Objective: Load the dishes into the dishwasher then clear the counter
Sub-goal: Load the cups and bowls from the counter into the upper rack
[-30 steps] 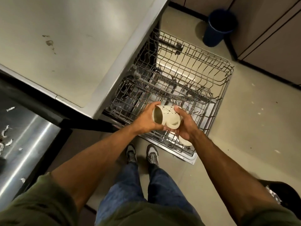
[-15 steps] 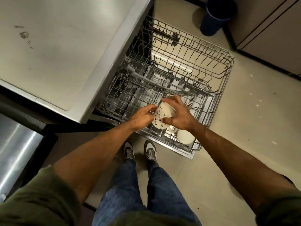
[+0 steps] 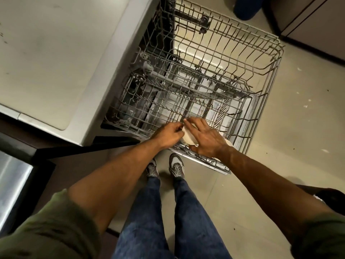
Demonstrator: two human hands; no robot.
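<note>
Both dishwasher racks are pulled out over the floor: the upper wire rack [image 3: 265, 51] and the lower wire rack [image 3: 248, 128] beneath it. At the lower rack's near edge my right hand [image 3: 205, 137] lies over a cream cup [image 3: 188, 138], fingers spread across its top. My left hand [image 3: 168, 132] pinches the same cup from the left side. Most of the cup is hidden under my hands. A second cream dish [image 3: 228, 142] peeks out just right of my right wrist, inside the rack.
A pale countertop [image 3: 56, 53] runs along the left, above the dishwasher opening. A blue bin [image 3: 246, 8] stands on the floor at the top. Brown cabinet doors [image 3: 317, 25] fill the top right. A steel surface [image 3: 13, 180] is at the left edge; my shoes [image 3: 175, 167] stand by the rack.
Both hands carried the cream cup down from above the rack into the lower rack's near edge. The right hand turned over on top of it.
</note>
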